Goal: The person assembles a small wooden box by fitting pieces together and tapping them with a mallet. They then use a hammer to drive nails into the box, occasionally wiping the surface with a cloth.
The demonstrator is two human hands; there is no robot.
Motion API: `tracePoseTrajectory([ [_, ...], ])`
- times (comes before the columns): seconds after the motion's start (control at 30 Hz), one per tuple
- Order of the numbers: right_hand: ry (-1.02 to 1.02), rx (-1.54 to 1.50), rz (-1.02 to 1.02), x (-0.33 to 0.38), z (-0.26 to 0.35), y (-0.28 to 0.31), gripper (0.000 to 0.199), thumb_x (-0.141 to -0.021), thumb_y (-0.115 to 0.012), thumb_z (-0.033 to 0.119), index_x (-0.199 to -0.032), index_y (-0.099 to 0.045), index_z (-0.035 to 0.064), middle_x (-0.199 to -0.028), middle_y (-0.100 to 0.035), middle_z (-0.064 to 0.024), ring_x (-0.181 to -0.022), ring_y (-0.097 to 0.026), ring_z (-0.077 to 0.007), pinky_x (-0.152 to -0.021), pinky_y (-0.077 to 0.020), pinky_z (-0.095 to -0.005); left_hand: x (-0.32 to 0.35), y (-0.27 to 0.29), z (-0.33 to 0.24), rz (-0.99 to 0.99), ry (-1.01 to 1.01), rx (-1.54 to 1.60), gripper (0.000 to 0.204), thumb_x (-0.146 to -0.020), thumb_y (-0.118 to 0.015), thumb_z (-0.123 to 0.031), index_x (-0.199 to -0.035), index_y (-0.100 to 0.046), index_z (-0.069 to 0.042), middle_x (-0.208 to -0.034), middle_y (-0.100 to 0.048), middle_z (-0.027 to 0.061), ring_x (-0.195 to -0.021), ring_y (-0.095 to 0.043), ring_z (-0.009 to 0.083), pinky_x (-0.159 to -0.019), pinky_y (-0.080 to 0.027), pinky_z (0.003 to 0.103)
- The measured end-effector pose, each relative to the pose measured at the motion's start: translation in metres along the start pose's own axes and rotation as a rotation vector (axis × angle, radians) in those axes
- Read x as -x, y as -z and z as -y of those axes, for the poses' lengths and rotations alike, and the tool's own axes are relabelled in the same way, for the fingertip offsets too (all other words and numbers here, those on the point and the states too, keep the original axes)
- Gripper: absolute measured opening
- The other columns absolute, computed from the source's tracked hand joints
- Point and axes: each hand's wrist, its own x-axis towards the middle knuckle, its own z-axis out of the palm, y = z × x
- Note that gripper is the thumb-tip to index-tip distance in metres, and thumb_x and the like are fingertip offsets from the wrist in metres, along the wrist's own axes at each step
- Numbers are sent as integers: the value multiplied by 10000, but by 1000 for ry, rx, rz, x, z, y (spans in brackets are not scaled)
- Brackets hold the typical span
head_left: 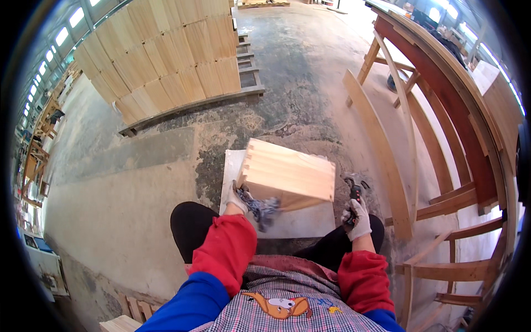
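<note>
A light wooden drawer box [293, 169] with jointed corners sits tilted on a pale board [235, 166] in front of my knees. My left hand [237, 200], in a whitish glove, is closed at the box's near left corner. A crumpled grey-blue rag [263, 210] hangs from this hand against the near side of the box; it is slightly blurred. To the right of the box, my gloved right hand [358, 219] is wrapped round the black-and-red handle of a claw hammer [355, 191]. The hammer's metal head points upward, away from me, apart from the box.
Stacked wooden boxes [166, 50] stand on a pallet [193, 109] at the far left. Along the right runs a wooden workbench [442, 66], with long curved-looking planks [381, 149] leaning beside it. Slatted wood pieces [135, 310] lie at lower left.
</note>
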Motion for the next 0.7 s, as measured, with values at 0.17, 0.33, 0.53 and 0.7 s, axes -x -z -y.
tracePoseTrajectory([
  [0.17,-34,315,169,17,-5,-28,537,-898,-702,140,-1374,-463,77,-812,-574,-36,-543,-549,-138,-463,-489,-291,12,13,-16,-314,-42,-39,476,-925,-513,-626,-1000,-568,-159,-735,-584,8,-488,-511,168,-426,-420,305],
  [0.33,8,390,266,16,-20,-46,534,-886,-705,161,-1353,-476,39,-795,-545,-14,-550,-520,-121,-472,-470,-279,32,14,-21,-350,-72,-45,510,-935,-458,-652,-980,-577,-158,-711,-567,3,-493,-512,185,-429,-417,330],
  [0.53,16,421,261,12,-27,-54,493,-888,-703,183,-1325,-510,61,-781,-543,-11,-529,-512,-117,-464,-451,-277,12,66,-14,-204,-66,90,536,-946,-417,-666,-940,-593,-159,-658,-547,-6,-492,-508,190,-435,-408,339],
  [0.7,1,450,258,6,-28,-50,507,-893,-695,177,-1345,-491,74,-789,-553,-18,-537,-528,-123,-475,-471,-281,76,19,51,-404,58,-236,561,-997,-383,-615,-828,-672,-164,-627,-558,-39,-464,-449,147,-428,-377,332],
])
